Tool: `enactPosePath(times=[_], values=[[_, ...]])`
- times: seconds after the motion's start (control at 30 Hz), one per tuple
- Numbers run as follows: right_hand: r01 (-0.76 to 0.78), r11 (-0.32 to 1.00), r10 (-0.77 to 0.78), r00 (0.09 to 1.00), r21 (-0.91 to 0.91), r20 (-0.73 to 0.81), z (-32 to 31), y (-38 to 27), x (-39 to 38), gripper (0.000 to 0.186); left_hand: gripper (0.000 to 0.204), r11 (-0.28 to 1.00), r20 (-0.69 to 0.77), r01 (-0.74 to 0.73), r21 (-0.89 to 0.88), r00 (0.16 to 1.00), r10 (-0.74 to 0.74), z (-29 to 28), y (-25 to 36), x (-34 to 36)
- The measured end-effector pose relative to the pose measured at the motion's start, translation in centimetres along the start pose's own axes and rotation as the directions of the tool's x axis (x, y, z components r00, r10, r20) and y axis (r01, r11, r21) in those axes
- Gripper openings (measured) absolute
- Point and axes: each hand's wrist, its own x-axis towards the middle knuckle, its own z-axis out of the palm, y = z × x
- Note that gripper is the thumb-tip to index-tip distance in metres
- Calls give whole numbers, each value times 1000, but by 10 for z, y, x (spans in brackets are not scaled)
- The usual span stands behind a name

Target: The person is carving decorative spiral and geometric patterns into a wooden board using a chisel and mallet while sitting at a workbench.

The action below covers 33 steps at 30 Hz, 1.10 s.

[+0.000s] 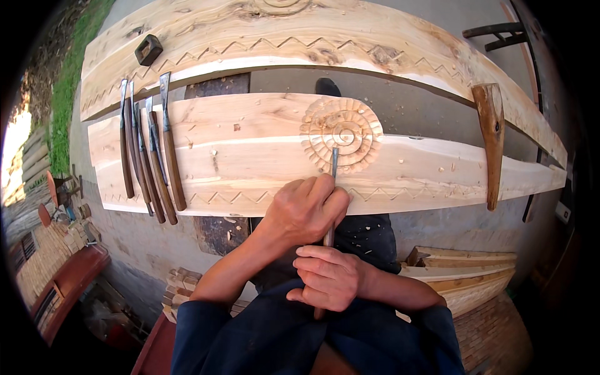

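A chisel (334, 164) with a steel blade and a wooden handle is held in both hands. My left hand (305, 209) is closed round it below the blade, resting over the near edge of a pale wooden plank (250, 134). Nearer my body, my right hand (330, 277) wraps the handle, whose end shows beneath it. The blade's tip meets the lower part of a round carved rosette (345, 125) with a spiral centre and scalloped rim. Shallow zigzag lines run along the plank's near edge, partly hidden behind my left hand.
Several long-handled chisels (153, 159) lie on the plank's left. A wooden mallet (490, 144) lies across its right end. Beyond is another carved plank (275, 47) bearing a dark hollow block (149, 50). Wood chips are scattered about; more timber (469, 278) lies at the lower right.
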Motion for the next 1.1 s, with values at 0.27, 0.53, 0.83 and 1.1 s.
enactPosePath(times=[0.27, 0.53, 0.83, 1.1], values=[[-163, 984, 168, 983, -75, 72, -46, -17, -6, 42, 31, 999, -30, -21, 28, 999, 22, 0, 7, 7], [-535, 834, 527, 845, -133, -90, -109, -70, -85, 50, 31, 952, -82, -265, 153, 957, 279, 10, 24, 27], [-902, 100, 984, 151, 419, 91, -93, -100, -57, 62, 31, 885, 50, -444, 141, 896, 441, 19, 21, 37], [-695, -367, 843, 33, 618, 537, -82, -81, -34, 50, 35, 997, -15, -25, 74, 1000, 26, 19, 31, 13]])
